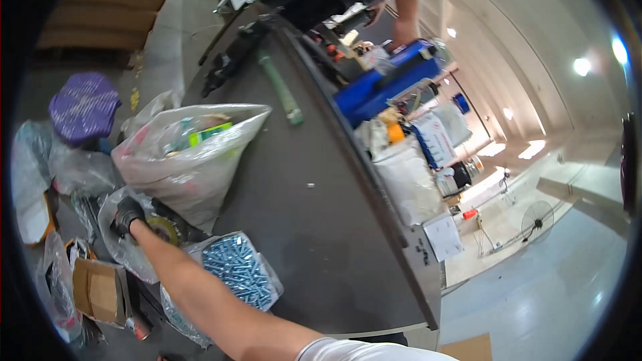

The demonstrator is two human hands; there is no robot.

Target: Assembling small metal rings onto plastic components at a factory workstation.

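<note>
My left arm reaches from the lower edge to the far left. My left hand (128,214), in a dark glove, is at a clear plastic bag (137,257) with its fingers curled at the plastic; the fingertips are partly hidden. Beside the wrist, a yellowish roll (165,230), which looks like tape, shows through the bag. Close to the forearm, an open bag of silvery-blue bolts (241,271) rests by the dark tabletop. Just above the hand stands a large translucent plastic sack (180,180) holding mixed packages. My right hand is out of view.
A dark table (301,227) fills the middle, with a green plastic tube (281,90) on it. A purple stool (85,107), bags and an open cardboard box (100,291) crowd the left. Across the table, another person's hand (404,32) is at a blue case (388,83).
</note>
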